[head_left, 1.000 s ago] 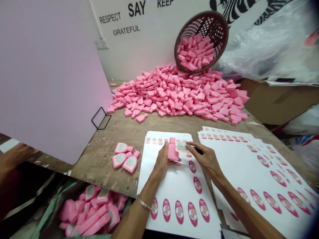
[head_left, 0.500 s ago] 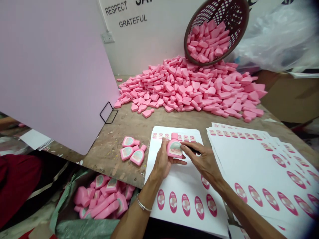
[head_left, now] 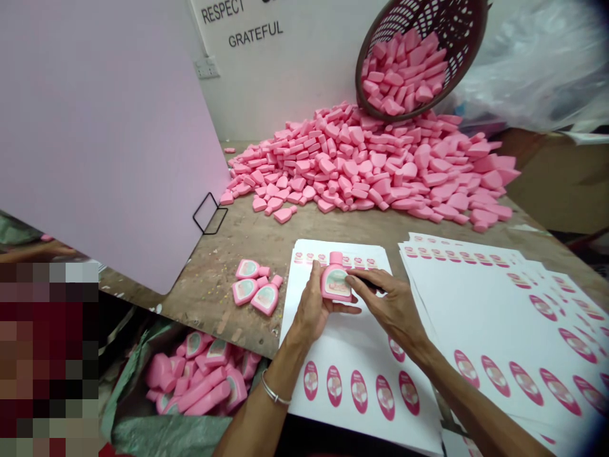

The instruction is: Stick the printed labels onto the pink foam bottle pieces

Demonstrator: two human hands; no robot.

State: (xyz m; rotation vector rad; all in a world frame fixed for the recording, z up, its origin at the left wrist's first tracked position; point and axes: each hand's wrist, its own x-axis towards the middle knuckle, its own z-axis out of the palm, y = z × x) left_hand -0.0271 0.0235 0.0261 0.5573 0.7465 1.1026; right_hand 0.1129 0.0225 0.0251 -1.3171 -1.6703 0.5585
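My left hand (head_left: 313, 304) is closed around the sides of a small pink bottle (head_left: 335, 261), which stands upright with its cap at the top. An oval-topped pale green label (head_left: 337, 281) covers the bottle's front. The thumb of my right hand (head_left: 394, 311) presses on the label's right edge. A slim dark tool (head_left: 371, 281) sits in the right hand's grip; its tip is hidden, so its kind cannot be made out. Beneath both hands lies a stack of white sticker sheets (head_left: 352, 339) with pink oval stickers. Several labelled pink bottles (head_left: 246, 290) lie left of it.
A big heap of unlabelled pink bottles (head_left: 352, 168) spills from a tilted brown basket (head_left: 464, 51) at the back. More sticker sheets (head_left: 476, 304) lie right. A green sack (head_left: 162, 435) holds labelled bottles below the table's left edge. A pinkish panel (head_left: 104, 127) stands left.
The view has shifted slightly, so everything sits a little differently in the picture. Both hands keep the same hold on the bottle and the dark tool.
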